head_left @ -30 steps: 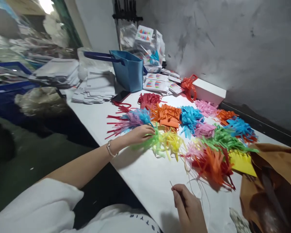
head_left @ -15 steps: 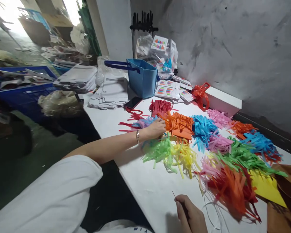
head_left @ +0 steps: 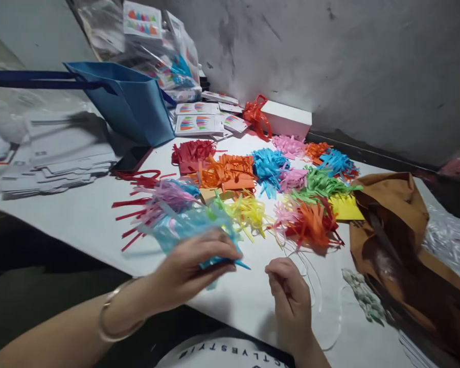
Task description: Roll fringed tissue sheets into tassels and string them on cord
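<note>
My left hand (head_left: 191,268) is closed on a light blue fringed paper piece (head_left: 189,227), held just above the white table (head_left: 80,220) near its front edge. My right hand (head_left: 287,294) is pinched shut close beside it, at the end of a thin white string (head_left: 310,271) that trails off to the right; what sits in the pinch is too small to make out. Just behind my hands lie heaps of fringed paper: yellow-green (head_left: 245,212), orange-red (head_left: 312,225), pink and purple (head_left: 164,197), orange (head_left: 226,174), blue (head_left: 268,166), green (head_left: 320,184).
A blue bag (head_left: 134,105) stands at the back left, a dark phone (head_left: 132,158) in front of it. Stacked white cards (head_left: 57,163) lie at the left. Printed packets (head_left: 195,122) and a white box (head_left: 287,117) sit by the wall. A brown bag (head_left: 398,240) fills the right side.
My left hand has come back from the heaps toward me with a light blue fringed piece. The view has dropped and moved closer; my right hand stays pinched near the front edge.
</note>
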A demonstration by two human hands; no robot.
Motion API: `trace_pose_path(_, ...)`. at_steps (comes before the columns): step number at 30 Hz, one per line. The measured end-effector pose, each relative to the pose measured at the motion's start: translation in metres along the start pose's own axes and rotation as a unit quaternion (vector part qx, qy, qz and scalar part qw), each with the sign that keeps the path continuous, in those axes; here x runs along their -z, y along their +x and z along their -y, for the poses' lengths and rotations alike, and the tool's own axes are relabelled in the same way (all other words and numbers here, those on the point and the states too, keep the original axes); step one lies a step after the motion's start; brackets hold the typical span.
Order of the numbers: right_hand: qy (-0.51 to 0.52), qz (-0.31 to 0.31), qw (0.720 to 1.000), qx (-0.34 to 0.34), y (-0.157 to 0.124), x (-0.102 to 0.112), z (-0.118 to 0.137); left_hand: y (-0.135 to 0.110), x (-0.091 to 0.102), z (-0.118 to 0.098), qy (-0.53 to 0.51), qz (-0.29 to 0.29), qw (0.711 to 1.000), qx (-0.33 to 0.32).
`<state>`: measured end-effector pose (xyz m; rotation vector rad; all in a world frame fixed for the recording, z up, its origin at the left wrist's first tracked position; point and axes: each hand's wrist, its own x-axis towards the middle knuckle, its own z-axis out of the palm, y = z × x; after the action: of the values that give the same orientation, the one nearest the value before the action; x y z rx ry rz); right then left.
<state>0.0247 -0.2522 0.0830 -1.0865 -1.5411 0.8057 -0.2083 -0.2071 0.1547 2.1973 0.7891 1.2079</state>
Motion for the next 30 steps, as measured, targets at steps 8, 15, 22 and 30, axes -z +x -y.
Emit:
trace_pose_path(8, -0.027, -0.030, 0.992, -0.119, -0.013, 0.014, 0.026, -0.014, -0.102, 0.020, -0.421, -0.020, 0.832, 0.359)
trace_pose_path(15, -0.031, -0.030, 0.989, -0.144, -0.016, 0.026, 0.013, -0.009, -0.112, 0.016, -0.444, -0.021, 0.806, 0.390)
trace_pose_path(22, -0.038, -0.043, 0.994, -0.095, -0.018, 0.042, -0.001, 0.005, -0.121, 0.025, -0.259, 0.100, 0.898, 0.341)
trace_pose_path(30, -0.050, -0.197, 0.959, -0.196, -0.048, 0.097, -0.029, 0.056, -0.150, 0.060, 0.204, 0.143, 0.968, 0.015)
